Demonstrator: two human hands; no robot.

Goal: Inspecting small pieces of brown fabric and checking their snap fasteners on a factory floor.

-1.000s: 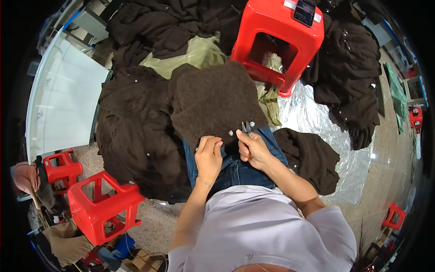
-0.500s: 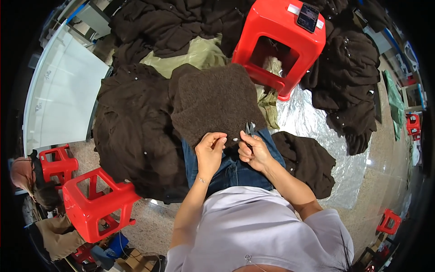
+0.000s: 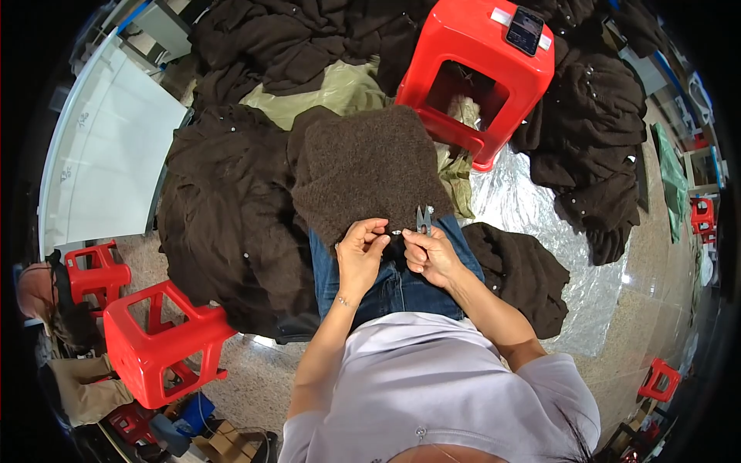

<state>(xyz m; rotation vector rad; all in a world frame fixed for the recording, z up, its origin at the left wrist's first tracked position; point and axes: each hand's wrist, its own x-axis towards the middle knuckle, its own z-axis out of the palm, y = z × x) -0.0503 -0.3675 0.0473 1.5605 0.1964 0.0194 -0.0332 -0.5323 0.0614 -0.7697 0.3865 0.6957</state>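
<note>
Head view: dark-brown knit garment (image 3: 367, 158), folded, lies over the wearer's lap, on blue jeans (image 3: 394, 285); its near edge runs up to both hands, w/ most of the cloth beyond the fingertips, i.e. on the far side of the grip; L hand (image 3: 361, 248) at the near edge, L of ctr., fingers curled, thumb & forefinger tips slightly apart; whether any cloth or thread is held btwn. them, cannot tell; R hand (image 3: 428, 251) closed round small thread snips (image 3: 424, 221), blades up & away from the wearer, tips a little parted; R thumb & forefinger tips reach twd. a silvery near button (image 3: 397, 232), which sits in the gap btwn. the hands, just beside the R fingertips; contact too small to tell; silvery far button (image 3: 430, 209) lies just beside the blade tips, on their R; surroundings: brown knit heap (image 3: 231, 224) to L of the lap; red plastic stool (image 3: 482, 58) beyond & to R, w/ smartphone (image 3: 525, 31) on top; clear plastic sheet (image 3: 525, 201) on the floor, R side.
</note>
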